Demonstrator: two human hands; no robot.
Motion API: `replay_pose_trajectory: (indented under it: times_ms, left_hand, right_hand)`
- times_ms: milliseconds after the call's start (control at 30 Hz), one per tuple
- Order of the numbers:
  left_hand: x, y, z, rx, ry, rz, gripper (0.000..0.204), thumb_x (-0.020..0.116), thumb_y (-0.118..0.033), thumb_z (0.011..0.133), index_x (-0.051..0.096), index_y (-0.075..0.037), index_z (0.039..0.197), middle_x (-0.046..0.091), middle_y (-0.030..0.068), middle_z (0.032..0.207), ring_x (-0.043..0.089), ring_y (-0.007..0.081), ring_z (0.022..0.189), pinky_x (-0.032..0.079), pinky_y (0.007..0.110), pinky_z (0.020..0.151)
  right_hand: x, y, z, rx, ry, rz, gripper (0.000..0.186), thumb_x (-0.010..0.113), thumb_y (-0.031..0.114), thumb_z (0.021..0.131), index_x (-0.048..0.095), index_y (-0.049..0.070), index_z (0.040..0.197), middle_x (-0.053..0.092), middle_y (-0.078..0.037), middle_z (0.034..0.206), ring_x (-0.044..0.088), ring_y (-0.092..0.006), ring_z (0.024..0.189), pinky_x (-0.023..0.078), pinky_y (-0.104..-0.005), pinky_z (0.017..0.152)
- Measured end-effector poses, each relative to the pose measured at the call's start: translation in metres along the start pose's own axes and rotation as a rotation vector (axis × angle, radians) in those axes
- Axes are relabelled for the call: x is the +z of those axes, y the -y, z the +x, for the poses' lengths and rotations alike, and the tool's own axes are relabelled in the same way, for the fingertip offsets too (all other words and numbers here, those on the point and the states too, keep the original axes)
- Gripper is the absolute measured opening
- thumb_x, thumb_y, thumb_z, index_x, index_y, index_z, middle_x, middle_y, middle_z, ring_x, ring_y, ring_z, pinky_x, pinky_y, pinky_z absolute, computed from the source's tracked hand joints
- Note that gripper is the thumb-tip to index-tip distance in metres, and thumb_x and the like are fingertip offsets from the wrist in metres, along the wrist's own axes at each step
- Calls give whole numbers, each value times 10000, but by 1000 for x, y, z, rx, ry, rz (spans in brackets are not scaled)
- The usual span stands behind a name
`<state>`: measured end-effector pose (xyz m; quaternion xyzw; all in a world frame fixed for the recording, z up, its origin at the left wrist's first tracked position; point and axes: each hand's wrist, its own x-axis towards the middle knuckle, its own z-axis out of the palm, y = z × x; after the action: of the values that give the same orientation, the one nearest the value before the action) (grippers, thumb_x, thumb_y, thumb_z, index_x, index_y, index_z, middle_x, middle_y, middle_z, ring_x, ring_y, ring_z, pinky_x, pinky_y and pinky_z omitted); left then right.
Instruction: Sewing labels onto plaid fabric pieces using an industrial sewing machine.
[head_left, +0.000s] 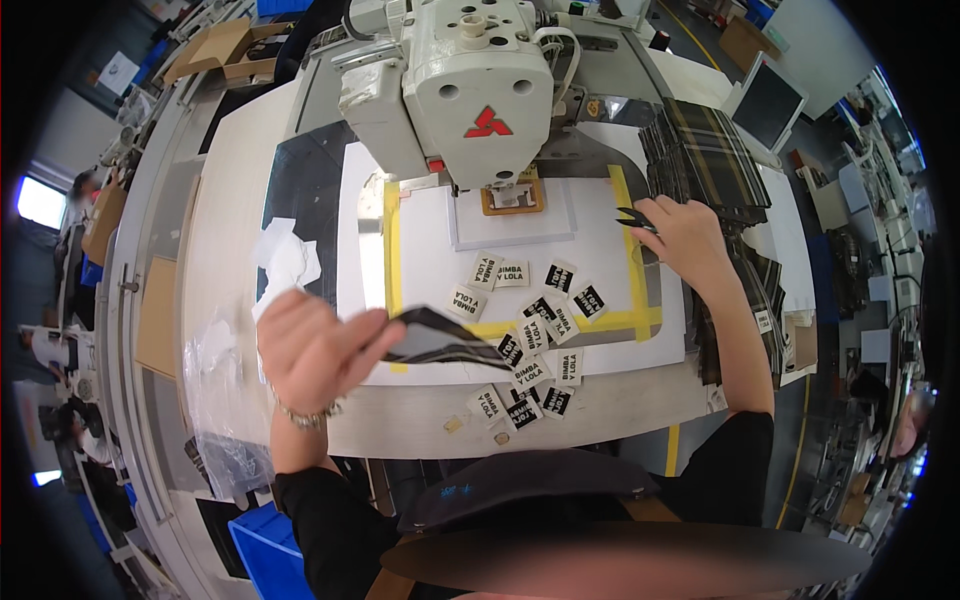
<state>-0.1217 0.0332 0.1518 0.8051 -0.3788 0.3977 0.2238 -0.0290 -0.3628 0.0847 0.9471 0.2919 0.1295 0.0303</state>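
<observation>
"At the white sewing machine [478,90], what's each hand doing?"

"Left [325,345] pinches one end of the dark striped fabric [452,326], over the yellow tape [393,250]. Right [685,238] grasps black snips [640,224], perhaps tweezers."

"How will the fabric handle?"

"Light, limp, I'd judge; pinch an end, letting it drape."

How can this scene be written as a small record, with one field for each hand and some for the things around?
left hand: holds dark cloth
right hand: holds black tool
machine: white, with red emblem
labels: black or pale, scattered before the machine, some overlapping
tape: yellow
cloth stack: striped, right of the machine
</observation>
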Motion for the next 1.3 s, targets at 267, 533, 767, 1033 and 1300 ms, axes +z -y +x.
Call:
replay_pose_trajectory:
  times_ms: [267, 533, 767, 1033, 1300]
  left_hand:
    - [41, 45, 23, -461, -86, -309, 73, 718, -6, 801, 649, 12, 818, 651, 45, 725, 561, 82, 634, 433, 196, 585]
    - [71, -27, 66, 236, 73, -482, 155, 746, -147, 698, 672, -115, 831, 709, 43, 914, 665, 199, 839, 437, 302, 717]
    - [105, -83, 15, 436, 423, -463, 64, 655, -109, 747, 646, -110, 810, 679, 36, 985, 640, 180, 958, 464, 325, 885]
    - [97, -86, -33, 174, 367, -218, 88, 655, -104, 730, 652, -113, 817, 677, 39, 1081, 631, 187, 1016, 423, 356, 961]
    - [123, -94, -65, -974, -129, -952, 703, 643, -313, 859, 309, -48, 1417, 395, 195, 1402, 400, 278, 1291, 328, 406, 1062]
  right_hand:
    - [-27, 28, -22, -36, 253, 523, 794, 766, 288, 757, 394, 57, 1420, 535, -135, 1126, 542, -285, 998, 436, -372, 882]
    - [18, 135, -73, -318, 931, 2531, 1028, 388, 824, 789, 231, 109, 1511, 244, -108, 1552, 267, -272, 1408, 304, -457, 1093]
    - [29, 122, -111, 75, -288, 3257, 765, 403, 654, 916, 413, 73, 1413, 569, -130, 1312, 568, -298, 1172, 442, -468, 1004]
    - [-1, 122, -124, 918, -53, 2419, 407, 573, 43, 913, 473, -32, 1301, 616, -119, 1185, 632, -192, 1036, 535, -331, 875]
    - [2, 123, -117, 775, -27, 2584, 350, 543, 74, 930, 501, -30, 1262, 628, -130, 1146, 647, -215, 1009, 559, -352, 856]
